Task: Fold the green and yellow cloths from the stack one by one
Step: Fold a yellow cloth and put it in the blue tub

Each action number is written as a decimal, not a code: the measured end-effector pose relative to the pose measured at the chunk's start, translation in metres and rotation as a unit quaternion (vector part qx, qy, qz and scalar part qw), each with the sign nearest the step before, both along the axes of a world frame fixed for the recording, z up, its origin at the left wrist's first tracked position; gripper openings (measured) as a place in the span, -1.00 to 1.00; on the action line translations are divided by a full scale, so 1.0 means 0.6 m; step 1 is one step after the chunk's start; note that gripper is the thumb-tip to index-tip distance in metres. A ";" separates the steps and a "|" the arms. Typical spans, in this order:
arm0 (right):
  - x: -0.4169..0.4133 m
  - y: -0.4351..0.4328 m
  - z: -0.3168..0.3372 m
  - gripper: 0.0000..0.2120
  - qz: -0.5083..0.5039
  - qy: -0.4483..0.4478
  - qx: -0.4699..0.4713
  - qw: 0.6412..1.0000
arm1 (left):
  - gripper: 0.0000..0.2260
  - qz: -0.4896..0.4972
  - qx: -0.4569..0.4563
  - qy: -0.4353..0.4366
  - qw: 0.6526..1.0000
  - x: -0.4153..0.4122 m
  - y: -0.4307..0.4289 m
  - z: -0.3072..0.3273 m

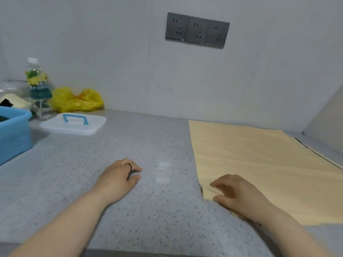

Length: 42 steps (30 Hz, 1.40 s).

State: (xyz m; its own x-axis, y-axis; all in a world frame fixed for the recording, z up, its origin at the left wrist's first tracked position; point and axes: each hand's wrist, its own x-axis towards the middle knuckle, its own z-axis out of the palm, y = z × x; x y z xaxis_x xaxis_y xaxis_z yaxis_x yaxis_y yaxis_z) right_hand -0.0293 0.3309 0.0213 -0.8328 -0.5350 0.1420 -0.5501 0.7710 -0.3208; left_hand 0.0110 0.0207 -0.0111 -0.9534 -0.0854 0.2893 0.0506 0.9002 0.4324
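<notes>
Speckled bench [148,145]. Yellow cloth [259,164] lies flat at right, reaching the far wall. Right hand [239,193] bunches its near-left corner in curled fingers. Left hand [118,177] rests loose and empty on bare bench. Risk: a one-handed lift drags the cloth askew and the fold lands crooked.

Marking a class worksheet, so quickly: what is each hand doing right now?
Left hand: loosely curled on the counter, holding nothing.
Right hand: pinches the near corner of the yellow cloth.

Reaching forward with both bare forearms [61,225]. Resting left grip [118,176] palm down on the worktop [157,145], loosely curled, holding nothing. Pinching yellow cloth [259,164] corner with curled right grip [235,193].
</notes>
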 end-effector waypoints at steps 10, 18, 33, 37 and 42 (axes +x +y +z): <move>-0.023 -0.011 0.019 -0.69 -0.079 -0.016 -0.187 0.979 | -0.61 -0.001 0.026 -0.019 0.999 0.013 0.019 0.013; -0.013 -0.017 0.043 -0.65 -0.037 -0.015 -0.194 0.980 | -0.25 -0.190 0.019 0.004 0.982 -0.037 0.209 0.056; -0.013 0.113 -0.004 -0.65 -0.179 0.130 0.052 0.974 | -0.69 -0.077 0.081 -0.039 0.993 -0.103 0.171 0.064; -0.016 0.129 -0.007 -0.76 -0.193 0.145 0.107 0.964 | -0.69 -0.028 0.101 -0.036 0.994 -0.077 0.091 0.060; -0.012 0.125 0.001 -0.77 -0.201 0.143 0.131 0.960 | -0.75 0.020 0.160 -0.033 0.986 -0.016 0.002 0.057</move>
State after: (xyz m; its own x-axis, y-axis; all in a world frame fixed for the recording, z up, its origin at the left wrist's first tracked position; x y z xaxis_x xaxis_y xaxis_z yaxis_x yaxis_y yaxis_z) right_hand -0.0365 0.4059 0.0221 -0.9265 -0.2267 0.3003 -0.2273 0.9733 0.0335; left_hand 0.0012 0.0221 0.0229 -0.9633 -0.1993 0.1796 -0.0189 0.7183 0.6955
